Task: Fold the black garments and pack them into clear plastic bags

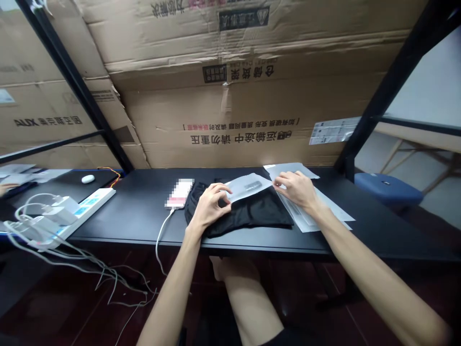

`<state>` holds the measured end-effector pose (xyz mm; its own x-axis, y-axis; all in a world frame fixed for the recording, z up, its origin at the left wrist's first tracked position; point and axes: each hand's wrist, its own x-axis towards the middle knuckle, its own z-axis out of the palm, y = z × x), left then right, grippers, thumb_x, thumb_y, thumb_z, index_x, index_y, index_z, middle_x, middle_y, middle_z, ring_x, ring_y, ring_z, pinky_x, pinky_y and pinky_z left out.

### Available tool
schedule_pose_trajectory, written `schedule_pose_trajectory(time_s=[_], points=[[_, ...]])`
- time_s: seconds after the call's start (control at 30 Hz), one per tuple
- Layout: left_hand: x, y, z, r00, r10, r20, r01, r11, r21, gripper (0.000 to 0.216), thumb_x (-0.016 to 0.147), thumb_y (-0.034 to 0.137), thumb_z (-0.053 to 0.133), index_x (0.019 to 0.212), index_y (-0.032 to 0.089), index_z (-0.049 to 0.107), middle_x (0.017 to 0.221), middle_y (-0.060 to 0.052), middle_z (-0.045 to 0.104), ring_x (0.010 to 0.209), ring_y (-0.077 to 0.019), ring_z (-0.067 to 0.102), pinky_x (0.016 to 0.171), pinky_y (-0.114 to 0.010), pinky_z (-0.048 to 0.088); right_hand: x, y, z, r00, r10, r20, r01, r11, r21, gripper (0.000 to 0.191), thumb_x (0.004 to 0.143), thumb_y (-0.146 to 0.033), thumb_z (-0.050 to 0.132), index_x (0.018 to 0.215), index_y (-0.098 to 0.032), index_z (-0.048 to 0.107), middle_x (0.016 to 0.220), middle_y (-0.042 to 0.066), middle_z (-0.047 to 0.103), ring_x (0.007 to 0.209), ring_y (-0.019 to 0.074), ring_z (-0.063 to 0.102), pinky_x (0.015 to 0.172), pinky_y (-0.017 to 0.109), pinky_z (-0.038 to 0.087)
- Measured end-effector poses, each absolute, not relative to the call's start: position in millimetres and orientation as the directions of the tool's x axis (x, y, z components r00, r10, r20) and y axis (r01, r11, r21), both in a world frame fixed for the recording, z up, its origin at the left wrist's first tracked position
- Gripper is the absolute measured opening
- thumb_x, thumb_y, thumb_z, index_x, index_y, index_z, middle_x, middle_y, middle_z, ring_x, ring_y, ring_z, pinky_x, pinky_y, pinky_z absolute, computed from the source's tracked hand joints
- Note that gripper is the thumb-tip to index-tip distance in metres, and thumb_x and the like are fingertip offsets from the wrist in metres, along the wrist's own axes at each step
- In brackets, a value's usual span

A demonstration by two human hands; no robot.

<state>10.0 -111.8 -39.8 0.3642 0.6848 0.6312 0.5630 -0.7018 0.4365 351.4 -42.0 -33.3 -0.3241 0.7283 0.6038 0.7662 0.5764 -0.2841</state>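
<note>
A folded black garment lies on the black table in front of me. My left hand rests on its left part and pinches the left edge of a translucent grey plastic bag that lies across the garment. My right hand is at the bag's right end, fingers curled on its edge, above a stack of similar flat bags.
A phone with a white cable lies left of the garment. A white power strip with plugs and tangled cables sits at the far left, near a white mouse. Cardboard boxes wall the back. A blue stool stands right.
</note>
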Motion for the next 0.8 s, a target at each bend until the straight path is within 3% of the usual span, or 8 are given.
schedule_pose_trajectory(time_s=[0.13,0.27,0.4,0.5,0.63,0.7,0.8], points=[[8,-111,-46,0.337,0.765,0.549,0.572,-0.629,0.527,0.01,0.088,0.016,0.069,0.084,0.023,0.064,0.132,-0.005,0.069,0.127,-0.0239,0.064,0.114,-0.04,0.051,348,-44,-37,-0.401,0.692,0.6,0.823,0.56,-0.097,0.017,0.095,-0.022,0.062,0.079,-0.022,0.066,0.088,0.007,0.071,0.082,0.0221,0.058,0.083,0.037,0.035],[9,-111,-50,0.301,0.822,0.483,0.653,-0.547,0.524,0.004,0.092,0.022,0.067,0.095,0.025,0.066,0.136,-0.005,0.065,0.124,-0.0241,0.066,0.114,-0.04,0.052,343,-47,-39,-0.446,0.668,0.596,0.853,0.518,0.058,0.02,0.101,-0.023,0.054,0.087,-0.021,0.068,0.092,0.009,0.071,0.087,0.0245,0.059,0.079,0.037,0.035],[10,-109,-54,0.238,0.871,0.429,0.777,-0.436,0.454,0.031,0.095,0.028,0.065,0.126,0.027,0.065,0.142,-0.008,0.063,0.132,-0.029,0.062,0.12,-0.05,0.047,334,-52,-41,-0.522,0.613,0.593,0.839,0.496,0.226,0.019,0.103,-0.023,0.052,0.1,-0.021,0.071,0.104,0.011,0.073,0.099,0.0275,0.062,0.084,0.039,0.04],[10,-106,-58,0.232,0.903,0.362,0.841,-0.373,0.391,0.049,0.101,0.034,0.06,0.15,0.029,0.055,0.159,-0.01,0.054,0.148,-0.0331,0.05,0.129,-0.059,0.034,321,-54,-43,-0.579,0.57,0.583,0.797,0.548,0.255,0.026,0.103,-0.023,0.054,0.123,-0.021,0.07,0.126,0.014,0.07,0.119,0.0306,0.061,0.096,0.042,0.044],[9,-103,-63,0.242,0.925,0.294,0.881,-0.336,0.332,0.055,0.107,0.039,0.052,0.161,0.03,0.047,0.17,-0.01,0.043,0.159,-0.0366,0.038,0.131,-0.061,0.029,294,-51,-46,-0.659,0.55,0.513,0.731,0.63,0.264,0.053,0.098,-0.012,0.052,0.15,-0.02,0.057,0.151,0.016,0.06,0.142,0.0323,0.051,0.111,0.045,0.042],[8,-102,-64,0.252,0.923,0.292,0.888,-0.34,0.309,0.056,0.107,0.04,0.051,0.163,0.03,0.046,0.172,-0.01,0.042,0.16,-0.037,0.037,0.131,-0.06,0.029,279,-48,-47,-0.682,0.561,0.469,0.715,0.646,0.268,0.063,0.094,-0.005,0.05,0.155,-0.02,0.053,0.156,0.016,0.057,0.146,0.032,0.049,0.113,0.046,0.043],[8,-101,-66,0.262,0.922,0.285,0.896,-0.342,0.283,0.056,0.108,0.04,0.05,0.163,0.03,0.047,0.172,-0.01,0.042,0.16,-0.0376,0.036,0.131,-0.059,0.03,259,-43,-47,-0.68,0.595,0.429,0.723,0.64,0.259,0.065,0.093,-0.001,0.045,0.155,-0.019,0.053,0.156,0.018,0.057,0.144,0.032,0.051,0.112,0.048,0.045]])
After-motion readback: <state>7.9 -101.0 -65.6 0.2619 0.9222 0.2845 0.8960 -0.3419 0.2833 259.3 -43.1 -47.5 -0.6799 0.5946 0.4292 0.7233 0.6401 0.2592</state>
